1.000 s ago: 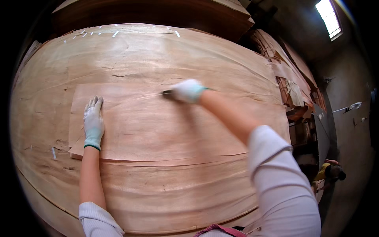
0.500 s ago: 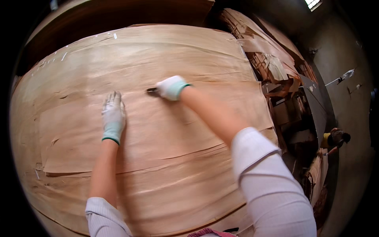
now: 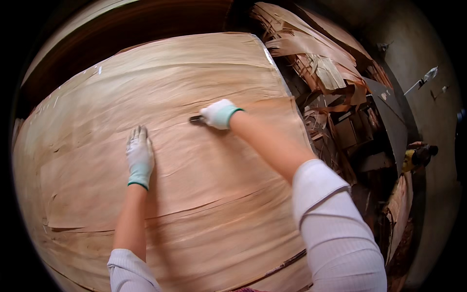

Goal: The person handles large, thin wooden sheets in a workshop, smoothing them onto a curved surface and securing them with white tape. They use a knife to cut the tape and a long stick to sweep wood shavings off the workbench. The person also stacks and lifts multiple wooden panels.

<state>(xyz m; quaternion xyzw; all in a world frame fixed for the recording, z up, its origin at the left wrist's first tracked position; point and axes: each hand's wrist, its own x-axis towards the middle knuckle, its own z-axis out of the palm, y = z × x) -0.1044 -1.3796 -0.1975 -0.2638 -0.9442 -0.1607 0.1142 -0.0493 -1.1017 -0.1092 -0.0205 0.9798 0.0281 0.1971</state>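
Observation:
A wide, thin, pinkish-tan wood veneer sheet (image 3: 209, 175) lies over larger pale veneer sheets (image 3: 185, 63). My left hand (image 3: 140, 153), in a white glove with a mint cuff, rests flat on the sheet near its far edge, fingers together and stretched out. Farther right, my right hand (image 3: 219, 114), gloved the same way, is closed round a small dark-bladed tool (image 3: 196, 119). Its blade points left, at or just above the veneer close to the far edge of the top sheet. The tool's handle is hidden in my fist, so its exact kind is unclear.
Torn veneer scraps (image 3: 316, 53) are heaped beyond the stack's right edge. A grey board (image 3: 386, 109) stands beside them. Another stack (image 3: 136, 29) rises at the back. Far right, a person (image 3: 417, 156) in yellow and dark clothing is near the concrete floor (image 3: 438, 204).
My right hand has moved right across the veneer with the dark-bladed tool. My left hand stays flat in about the same place. The whole view has shifted slightly.

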